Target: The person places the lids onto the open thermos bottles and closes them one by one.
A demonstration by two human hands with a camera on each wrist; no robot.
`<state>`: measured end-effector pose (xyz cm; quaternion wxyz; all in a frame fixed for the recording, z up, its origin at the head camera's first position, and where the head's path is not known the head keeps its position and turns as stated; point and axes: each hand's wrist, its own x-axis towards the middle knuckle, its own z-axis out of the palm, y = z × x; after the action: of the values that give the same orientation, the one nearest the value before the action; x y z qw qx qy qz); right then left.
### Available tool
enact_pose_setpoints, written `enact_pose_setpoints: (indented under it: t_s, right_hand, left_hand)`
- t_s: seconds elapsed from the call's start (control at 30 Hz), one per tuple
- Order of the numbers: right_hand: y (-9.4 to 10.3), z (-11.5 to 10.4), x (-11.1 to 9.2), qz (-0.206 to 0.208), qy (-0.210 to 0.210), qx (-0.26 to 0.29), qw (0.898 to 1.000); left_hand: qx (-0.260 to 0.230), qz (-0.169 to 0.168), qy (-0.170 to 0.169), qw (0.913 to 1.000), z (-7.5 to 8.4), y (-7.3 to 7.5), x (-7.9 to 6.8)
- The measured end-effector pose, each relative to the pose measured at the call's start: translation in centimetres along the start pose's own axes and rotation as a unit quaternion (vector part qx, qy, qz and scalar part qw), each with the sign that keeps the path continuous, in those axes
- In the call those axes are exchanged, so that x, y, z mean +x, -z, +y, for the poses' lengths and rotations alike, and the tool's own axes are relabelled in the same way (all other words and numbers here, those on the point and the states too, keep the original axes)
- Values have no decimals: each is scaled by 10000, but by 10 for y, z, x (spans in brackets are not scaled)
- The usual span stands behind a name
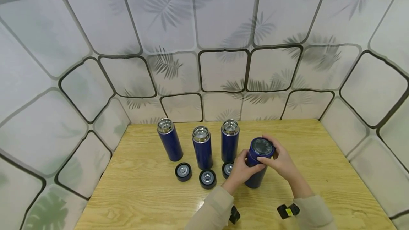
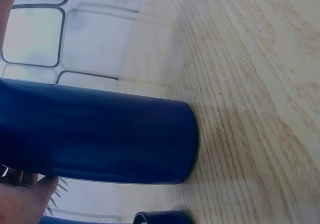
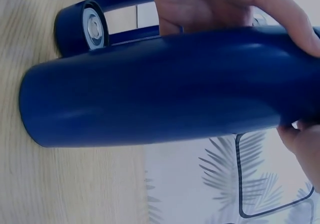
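"What do the left hand (image 1: 241, 169) and right hand (image 1: 282, 160) have?"
"A capped bottle (image 1: 256, 179): partly closed, both curl round its upper part."
"Which hand is nearer?"
"Neither. It stands between them, long axis roughly upright, base down at the surface (image 1: 143, 194)."
"Beyond?"
"Three lids (image 1: 207, 179) lie to the left, undersides up; behind them stand three uncapped bottles (image 1: 203, 153)."

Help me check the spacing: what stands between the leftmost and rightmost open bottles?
In the head view, the middle open bottle stands between the leftmost open bottle and rightmost open bottle, slightly in front.
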<state>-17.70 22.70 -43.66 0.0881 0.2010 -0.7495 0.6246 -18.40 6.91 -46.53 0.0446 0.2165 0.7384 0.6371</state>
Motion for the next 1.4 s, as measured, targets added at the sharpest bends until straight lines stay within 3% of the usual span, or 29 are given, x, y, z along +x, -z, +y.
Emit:
enact_pose_setpoints:
  t_s: [0.23, 0.4, 0.5, 0.6, 0.7, 0.8, 0.87, 0.97, 1.1, 1.2, 1.4]
  right_hand:
    - [-13, -3, -5, 872, -474, -842, 9915]
    - [-25, -8, -6, 1411, -950, -1167, 9785]
    - [-27, -11, -5, 1407, -991, -1158, 9782]
    - [-22, -9, -6, 1115, -595, -1046, 9865]
    - [-13, -2, -5, 565, 250, -404, 9973]
    - [-5, 2, -4, 63, 860, 265, 9959]
    - [-3, 3, -3, -82, 952, 384, 9947]
    - [-3, 2, -4, 21, 669, 220, 9975]
    - [-9, -1, -5, 456, 124, -210, 9987]
    - [-14, -2, -5, 850, -216, -740, 9934]
    - [-22, -2, -3, 1330, -437, -1463, 9793]
  left_hand:
    - [49, 86, -92, 9999, -3, -2, 2]
    - [173, 259, -113, 9995, -25, -8, 8]
    - [194, 274, -127, 9994, -35, -10, 11]
    - [178, 231, -174, 9994, -34, -10, 11]
    - [31, 112, -71, 9999, -20, -7, 7]
    - [-113, 32, 50, 9999, -5, -4, 3]
    - [-102, -2, 98, 9999, 0, -3, 1]
    - [-4, 55, 3, 10000, -1, -4, 0]
    - [45, 114, 23, 9999, -19, -8, 5]
    - [63, 138, 50, 9999, -33, -10, 9]
    - [260, 254, -238, 9991, -37, -11, 10]
